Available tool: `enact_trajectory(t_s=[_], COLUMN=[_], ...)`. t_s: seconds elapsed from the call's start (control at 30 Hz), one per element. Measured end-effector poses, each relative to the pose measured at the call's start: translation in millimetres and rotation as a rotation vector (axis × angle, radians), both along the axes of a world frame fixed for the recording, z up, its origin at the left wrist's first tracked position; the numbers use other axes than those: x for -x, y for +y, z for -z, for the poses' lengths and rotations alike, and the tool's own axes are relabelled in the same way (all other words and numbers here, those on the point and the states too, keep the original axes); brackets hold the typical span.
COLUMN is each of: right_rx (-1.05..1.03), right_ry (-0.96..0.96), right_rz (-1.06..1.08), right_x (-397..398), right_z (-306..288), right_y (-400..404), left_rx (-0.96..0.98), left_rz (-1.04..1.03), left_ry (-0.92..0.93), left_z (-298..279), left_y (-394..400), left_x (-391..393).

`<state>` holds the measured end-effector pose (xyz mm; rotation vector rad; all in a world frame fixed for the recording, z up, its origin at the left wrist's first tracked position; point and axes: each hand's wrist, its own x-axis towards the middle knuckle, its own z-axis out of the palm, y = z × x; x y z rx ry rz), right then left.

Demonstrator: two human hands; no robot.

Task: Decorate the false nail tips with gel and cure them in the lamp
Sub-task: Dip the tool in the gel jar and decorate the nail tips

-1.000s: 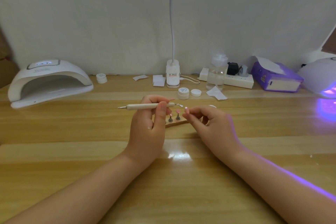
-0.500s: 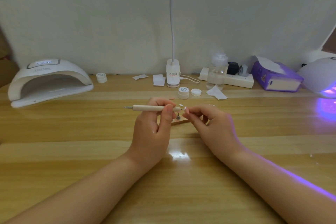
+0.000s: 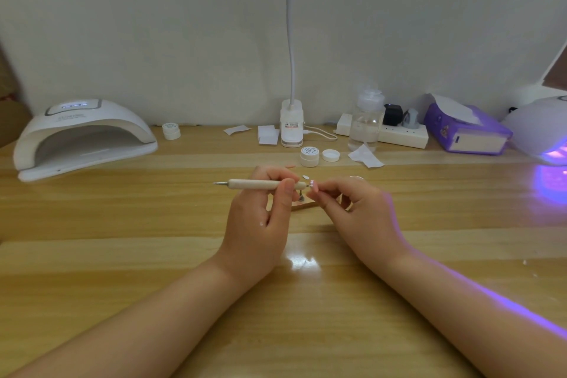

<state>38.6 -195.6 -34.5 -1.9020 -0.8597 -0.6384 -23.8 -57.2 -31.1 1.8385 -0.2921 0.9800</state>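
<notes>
The left hand [image 3: 260, 212] has slid the dotting tool [image 3: 264, 184] right, its tip now meeting the nail tip [image 3: 313, 186] pinched in the right hand [image 3: 359, 209], just before the gel pot [image 3: 309, 156]. Gel's going on!

My wooden desk [image 3: 122, 255] carries a white nail lamp [image 3: 82, 138] at the far left and a second one, glowing violet [image 3: 543, 129], at the far right. Between them stand a clip lamp base [image 3: 291, 126], a gel jar [image 3: 309, 156] beside its lid [image 3: 330, 155], a power strip [image 3: 402, 135] and a purple tissue box [image 3: 466, 132].
</notes>
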Motion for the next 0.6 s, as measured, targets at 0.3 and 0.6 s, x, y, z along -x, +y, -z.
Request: enact_trajectory(t_s=[0.3, 0.6], right_rx=[0.008, -0.001], right_ry=[-0.019, -0.029], right_rz=[-0.005, -0.005], right_x=[0.4, 0.7], right_z=[0.3, 0.3], right_y=[-0.9, -0.7], left_rx=[0.011, 0.009], left_rz=[0.012, 0.016], left_ry=[0.015, 0.020], left_z=[-0.1, 1.6], left_y=[0.1, 1.1], left_x=[-0.1, -1.2])
